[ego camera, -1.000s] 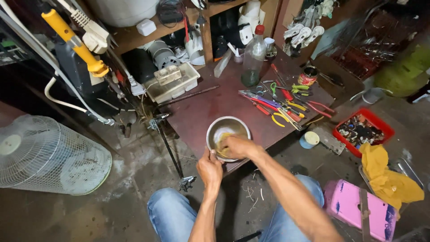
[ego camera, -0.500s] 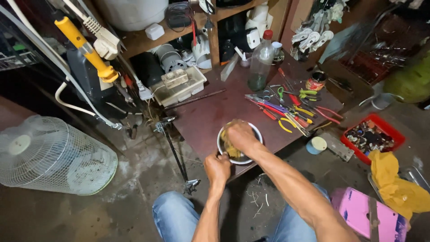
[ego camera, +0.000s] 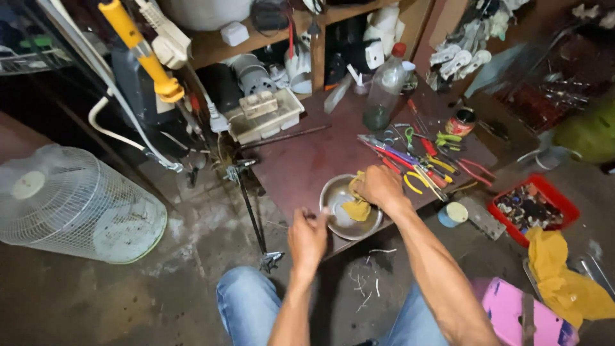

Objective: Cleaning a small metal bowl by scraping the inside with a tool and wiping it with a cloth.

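Observation:
A round metal bowl (ego camera: 338,225) sits at the near edge of a low dark-red table (ego camera: 301,163). My left hand (ego camera: 307,236) grips the bowl's near rim with thumb and fingers. My right hand (ego camera: 379,186) presses a crumpled yellow cloth (ego camera: 357,208) against the inside of the bowl. My knees in blue jeans (ego camera: 246,296) are below the table edge.
Pliers, scissors and screwdrivers (ego camera: 423,160) lie on the table's right side beside a plastic bottle (ego camera: 384,90) and a small tin (ego camera: 462,120). A white tray (ego camera: 266,115) is at the back. A fan guard (ego camera: 70,205) lies left; a red parts tray (ego camera: 532,208), a yellow rag (ego camera: 564,275) and a pink stool (ego camera: 519,314) right.
The view shifted slightly. My right hand keeps rubbing the yellow cloth in the bowl, now toward its far right side; my left hand slid along the near rim.

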